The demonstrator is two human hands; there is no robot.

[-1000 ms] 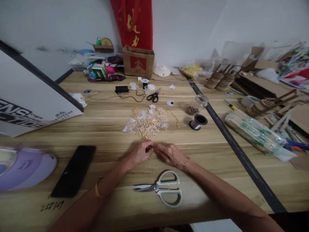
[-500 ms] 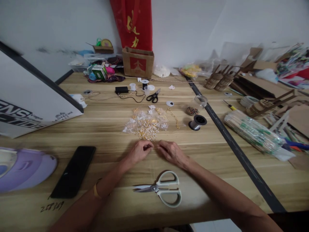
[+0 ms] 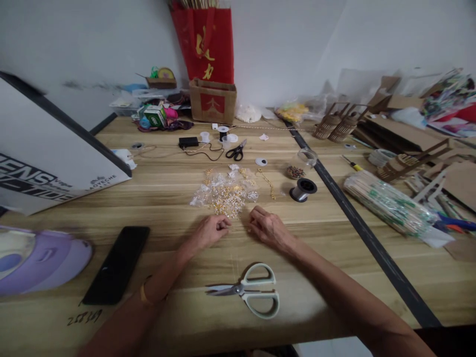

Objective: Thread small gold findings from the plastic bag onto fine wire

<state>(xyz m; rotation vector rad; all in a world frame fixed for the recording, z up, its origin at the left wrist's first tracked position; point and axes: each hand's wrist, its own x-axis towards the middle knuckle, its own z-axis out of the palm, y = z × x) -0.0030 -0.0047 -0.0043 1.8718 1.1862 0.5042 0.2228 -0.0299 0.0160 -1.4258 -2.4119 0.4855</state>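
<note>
A short, fine chain [image 3: 240, 229] stretches just above the wooden table between my two hands. My left hand [image 3: 211, 231] pinches its left end with thumb and fingers. Its other end reaches the curled fingers of my right hand [image 3: 268, 228], which partly hide it. Just beyond the hands lies a heap of small gold and silver jewelry findings [image 3: 227, 199], with clear little bags [image 3: 204, 192] around it. Scissors with pale handles [image 3: 261, 293] lie nearer to me, their blades pointing left.
A gold chain [image 3: 268, 184], a wire spool [image 3: 303, 189] and a bowl of beads [image 3: 295, 172] stand beyond my right hand. Black scissors [image 3: 235, 150] lie farther back. At left are a phone [image 3: 116, 265], a purple-and-white object [image 3: 55, 263] and a large box [image 3: 55, 163]. Wrapped sticks [image 3: 390, 203] lie right.
My hands have moved apart, the left slightly leftward and the right slightly rightward and up. The fine chain now shows between them. The view has tilted up slightly.
</note>
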